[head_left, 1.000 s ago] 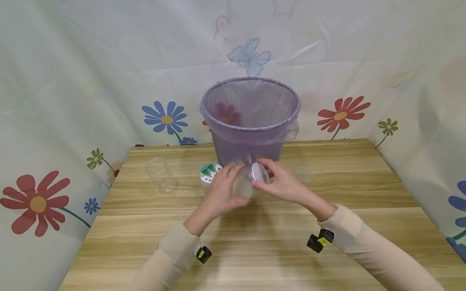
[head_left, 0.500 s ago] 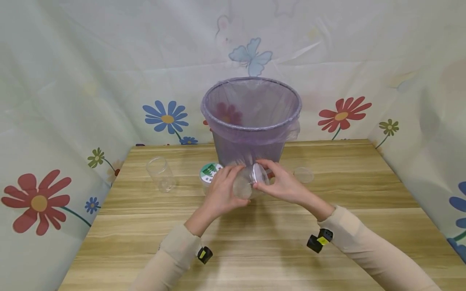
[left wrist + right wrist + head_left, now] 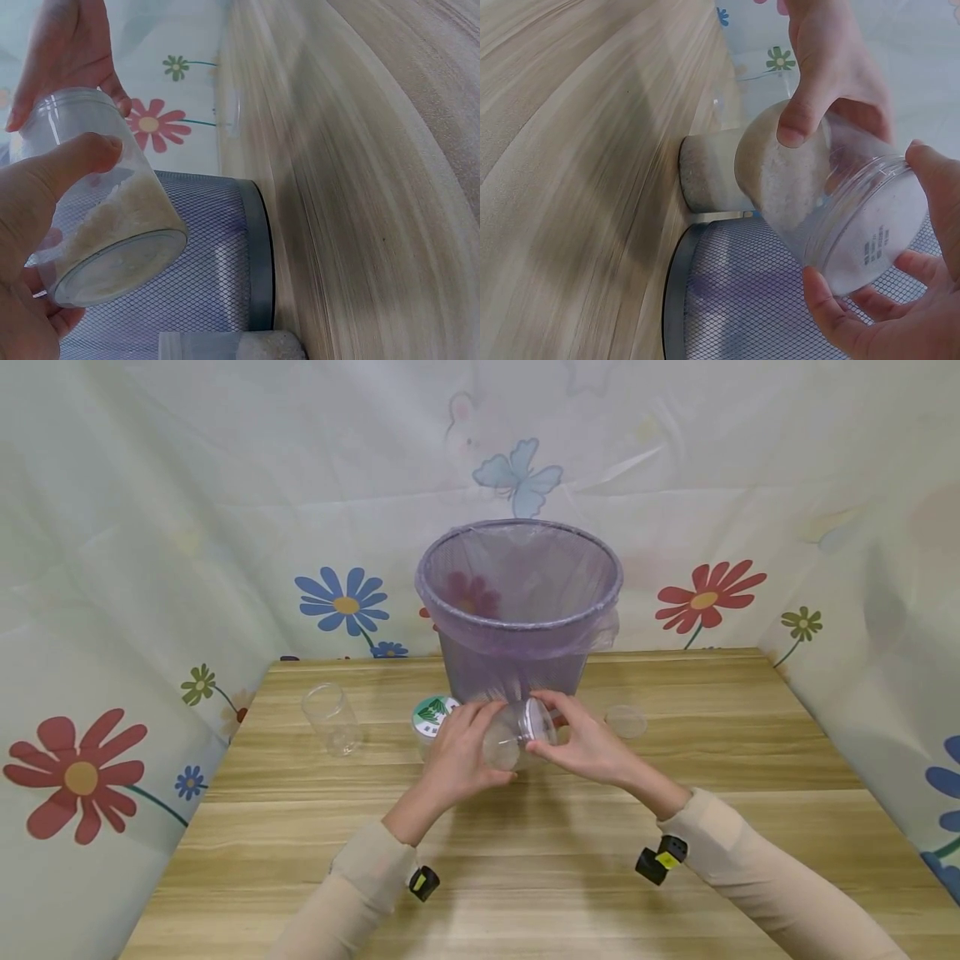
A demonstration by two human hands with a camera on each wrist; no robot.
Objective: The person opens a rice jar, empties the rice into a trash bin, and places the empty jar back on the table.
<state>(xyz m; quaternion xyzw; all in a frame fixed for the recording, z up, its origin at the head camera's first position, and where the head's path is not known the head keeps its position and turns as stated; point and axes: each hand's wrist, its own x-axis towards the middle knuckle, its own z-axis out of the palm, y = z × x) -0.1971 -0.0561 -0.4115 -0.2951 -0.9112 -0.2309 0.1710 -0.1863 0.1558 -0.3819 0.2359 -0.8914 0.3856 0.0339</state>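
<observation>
Both hands hold one clear plastic jar (image 3: 502, 741), tilted on its side in front of the bin. Pale, rice-like grains (image 3: 784, 180) lie inside toward its base. My left hand (image 3: 456, 752) grips the jar's body, thumb pressed along the wall in the left wrist view. At the mouth end, my right hand (image 3: 588, 745) pinches the rim of the lid (image 3: 874, 240), which bears small printed text. Beside the left hand, partly hidden by it, stands a second jar of similar grains (image 3: 712, 176), topped by a green and white label (image 3: 432, 715).
A purple-bagged mesh bin (image 3: 517, 643) stands at the table's back, just beyond the hands. To the left is a clear jar with no lid (image 3: 331, 720). A clear round disc (image 3: 626, 721) lies to the right on the wooden table (image 3: 525, 877).
My right hand and the lid have shifted slightly right, and more of the jar's clear wall shows between the hands. The left hand keeps its grip almost in place.
</observation>
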